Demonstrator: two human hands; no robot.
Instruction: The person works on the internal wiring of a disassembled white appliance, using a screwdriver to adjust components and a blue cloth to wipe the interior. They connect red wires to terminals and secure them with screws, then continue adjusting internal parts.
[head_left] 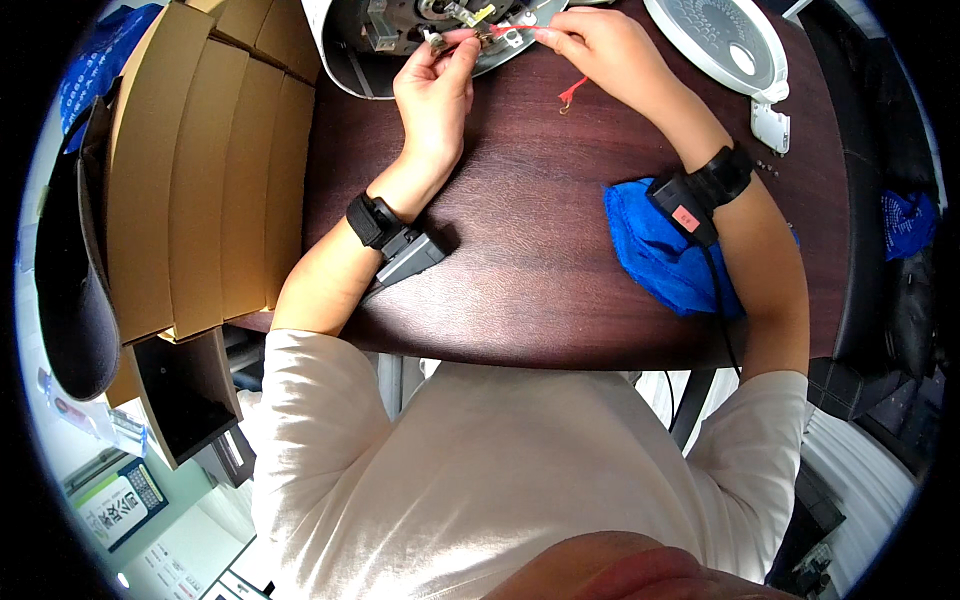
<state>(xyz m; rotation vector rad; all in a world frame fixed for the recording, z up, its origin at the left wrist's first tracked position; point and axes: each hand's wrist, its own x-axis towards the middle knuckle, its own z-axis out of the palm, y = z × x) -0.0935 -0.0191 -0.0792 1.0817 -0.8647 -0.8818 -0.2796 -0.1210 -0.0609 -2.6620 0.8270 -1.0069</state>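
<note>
At the far edge, the open underside of a white-walled appliance (345, 75) shows metal brackets and small fittings inside. My left hand (433, 100) reaches into its opening, thumb and fingertips closed on a small metal part (436, 43) whose exact kind I cannot make out. My right hand (612, 52) pinches a red wire (518, 28) that stretches left toward the fittings by my left fingertips. A red wire end with a small metal tip (568, 98) hangs below my right hand, over the dark wooden table (480, 240).
A round white lid (725, 50) with a hinged piece lies at the far right, near small loose screws (768, 168). A blue cloth (650, 250) lies under my right forearm. Cardboard boxes (200, 180) line the left side. A black cable (722, 300) hangs from my right wrist device.
</note>
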